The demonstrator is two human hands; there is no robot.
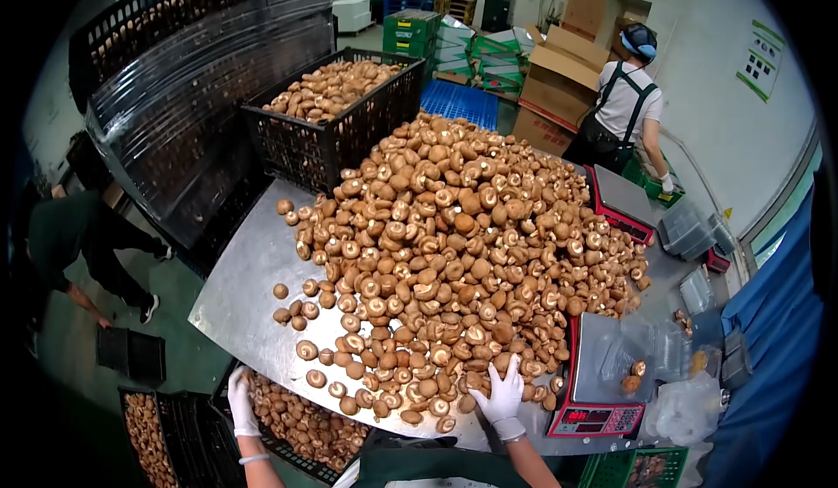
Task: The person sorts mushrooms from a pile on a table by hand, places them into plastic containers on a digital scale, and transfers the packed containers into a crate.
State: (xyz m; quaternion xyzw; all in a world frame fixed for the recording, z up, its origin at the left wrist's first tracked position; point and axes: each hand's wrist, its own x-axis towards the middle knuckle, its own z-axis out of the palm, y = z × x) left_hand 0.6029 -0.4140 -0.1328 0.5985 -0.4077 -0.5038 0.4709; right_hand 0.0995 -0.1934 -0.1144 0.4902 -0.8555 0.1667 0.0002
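My left hand (242, 405), in a white glove, is closed at the left rim of a black crate (305, 469) below the table edge; its fingertips are partly hidden. Brown mushrooms (301, 422) fill that crate. My right hand (502, 401), also gloved, is open with fingers spread at the near edge of a large mushroom pile (471, 252). Its fingertips touch or nearly touch several mushrooms. The pile covers much of the metal table (244, 270). Right of this hand stands a red scale (598, 418) with two mushrooms on its plate.
A black crate of mushrooms (336, 143) stands at the table's back left, near wrapped stacked crates (175, 113). Another scale (621, 204) and clear plastic trays (685, 230) line the right. One person (624, 104) works at back right; another (83, 244) bends at left.
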